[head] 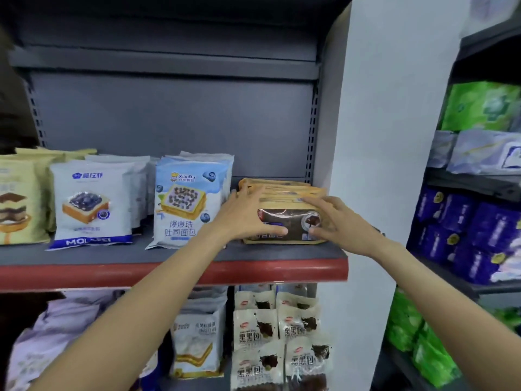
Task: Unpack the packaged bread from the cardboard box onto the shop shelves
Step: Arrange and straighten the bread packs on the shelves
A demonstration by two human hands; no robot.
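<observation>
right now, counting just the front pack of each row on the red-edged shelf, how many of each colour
On the red-edged shelf, front packs only:
yellow layered-cake pack: 1
white and blue Molafei blueberry toast pack: 1
pale blue XianDu blueberry toast pack: 1
brown and tan chocolate bread pack: 1
Total: 4

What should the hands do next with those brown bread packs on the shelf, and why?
Probably nudge the row of tan-and-brown bread packets back and square. The left hand and right hand press its sides, and its front sits near the red shelf edge.
</observation>
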